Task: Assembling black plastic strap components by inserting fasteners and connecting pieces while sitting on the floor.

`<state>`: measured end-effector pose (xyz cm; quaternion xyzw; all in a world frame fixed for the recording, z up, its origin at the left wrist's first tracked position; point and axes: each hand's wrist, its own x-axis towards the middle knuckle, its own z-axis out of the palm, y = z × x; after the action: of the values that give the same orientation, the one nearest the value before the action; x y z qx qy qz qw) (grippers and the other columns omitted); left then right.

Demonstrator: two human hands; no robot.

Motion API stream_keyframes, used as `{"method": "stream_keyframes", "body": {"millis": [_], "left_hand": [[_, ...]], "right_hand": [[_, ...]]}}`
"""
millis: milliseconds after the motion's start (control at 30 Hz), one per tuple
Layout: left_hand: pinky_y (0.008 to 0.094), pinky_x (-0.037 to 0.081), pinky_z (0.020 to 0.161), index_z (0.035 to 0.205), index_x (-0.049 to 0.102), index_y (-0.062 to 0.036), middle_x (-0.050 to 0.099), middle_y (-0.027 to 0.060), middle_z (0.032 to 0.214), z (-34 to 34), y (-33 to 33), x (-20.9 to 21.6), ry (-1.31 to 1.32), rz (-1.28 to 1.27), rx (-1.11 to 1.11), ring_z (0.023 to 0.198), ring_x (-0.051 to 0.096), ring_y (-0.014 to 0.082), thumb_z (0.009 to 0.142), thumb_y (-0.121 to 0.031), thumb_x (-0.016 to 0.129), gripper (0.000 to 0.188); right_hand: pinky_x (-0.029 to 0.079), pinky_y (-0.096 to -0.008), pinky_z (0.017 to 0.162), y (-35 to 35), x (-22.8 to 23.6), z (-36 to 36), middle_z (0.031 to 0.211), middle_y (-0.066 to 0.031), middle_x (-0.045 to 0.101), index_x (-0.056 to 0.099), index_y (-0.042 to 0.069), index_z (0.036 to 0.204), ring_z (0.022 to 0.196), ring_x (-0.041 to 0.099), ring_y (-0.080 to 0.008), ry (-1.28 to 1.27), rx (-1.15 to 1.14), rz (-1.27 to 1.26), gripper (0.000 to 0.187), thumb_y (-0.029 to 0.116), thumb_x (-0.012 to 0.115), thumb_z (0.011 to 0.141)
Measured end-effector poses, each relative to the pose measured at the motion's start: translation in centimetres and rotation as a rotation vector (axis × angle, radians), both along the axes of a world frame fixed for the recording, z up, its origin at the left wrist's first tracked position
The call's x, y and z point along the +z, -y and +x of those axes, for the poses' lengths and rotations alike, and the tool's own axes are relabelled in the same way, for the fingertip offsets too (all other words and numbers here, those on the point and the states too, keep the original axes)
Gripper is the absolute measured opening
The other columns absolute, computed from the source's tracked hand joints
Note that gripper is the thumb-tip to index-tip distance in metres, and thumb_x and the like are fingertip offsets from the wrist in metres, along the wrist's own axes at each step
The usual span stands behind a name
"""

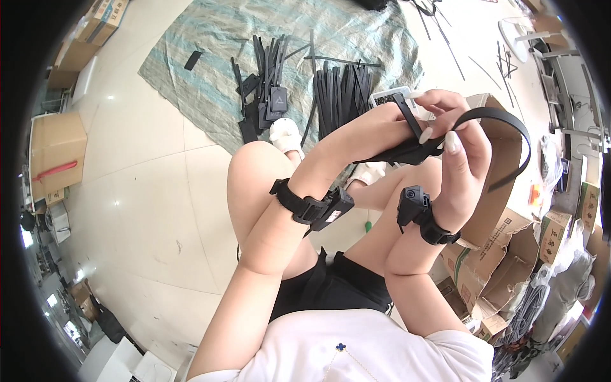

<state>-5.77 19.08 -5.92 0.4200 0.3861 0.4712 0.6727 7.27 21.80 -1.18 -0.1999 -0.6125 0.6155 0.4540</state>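
A long black strap (526,143) arcs out to the right from between the fingers of my right hand (470,149), which pinch it. My left hand (407,124) is closed on a black strap section (406,109) close beside the right fingertips. Below both hands, over my knee, hangs a dark flat piece (407,153); the strap seems joined to it, but the fingers hide the join. Each wrist wears a black band with a small device, the left wrist device (334,207) and the right wrist device (414,202).
A striped sheet (191,89) covers the floor ahead, bearing a row of black straps (344,89) and flat black tags (278,102) with straps. A clear box (382,99) of small dark parts sits behind my hands. Open cardboard boxes (490,261) crowd the right; a carton (58,153) stands left.
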Motion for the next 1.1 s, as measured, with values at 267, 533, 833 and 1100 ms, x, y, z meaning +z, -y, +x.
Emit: {"method": "stream_keyframes", "body": {"millis": [267,533,833,1100], "left_hand": [[0.0234,0.041,0.073,0.096,0.058,-0.0016,0.057,0.0013,0.091,0.1,0.2,-0.1,-0.145,0.128,-0.009,0.084,0.050,0.0068,0.085,-0.015,0.050,0.019],[0.0193,0.038,0.065,0.093,0.058,0.0011,0.056,0.0016,0.082,0.7,1.4,-0.1,0.047,0.221,0.061,0.072,0.049,0.0065,0.090,-0.017,0.044,0.023],[0.0194,0.028,0.050,0.102,0.051,-0.0037,0.044,-0.0015,0.064,1.2,0.0,-1.4,0.573,-0.089,-0.125,0.055,0.039,0.0056,0.092,-0.018,0.040,0.021],[0.0200,0.032,0.054,0.101,0.052,-0.0057,0.048,-0.0019,0.070,2.4,-0.7,-1.6,0.095,-0.093,-0.082,0.061,0.042,0.0040,0.092,-0.020,0.041,0.021]], "right_hand": [[0.042,-0.0352,0.087,-0.3,-0.2,0.3,0.108,-0.0259,0.053,0.040,0.000,0.072,0.096,0.055,-0.0264,0.054,0.191,-0.106,0.020,0.011,0.049,0.085],[0.045,-0.0401,0.086,-1.0,-1.0,0.7,0.124,-0.0367,0.038,0.037,0.005,0.077,0.106,0.052,-0.0397,-0.020,0.180,0.136,0.034,0.035,0.040,0.093],[0.047,-0.0346,0.079,-0.5,-0.6,0.7,0.120,-0.0352,0.042,0.037,0.005,0.079,0.099,0.056,-0.0289,-0.039,0.041,-0.065,0.031,0.031,0.035,0.095],[0.041,-0.0244,0.067,-0.4,-0.7,0.9,0.095,-0.0176,0.056,0.042,0.003,0.084,0.069,0.046,-0.0138,-0.035,-0.104,-0.183,0.026,0.025,0.036,0.096]]}}
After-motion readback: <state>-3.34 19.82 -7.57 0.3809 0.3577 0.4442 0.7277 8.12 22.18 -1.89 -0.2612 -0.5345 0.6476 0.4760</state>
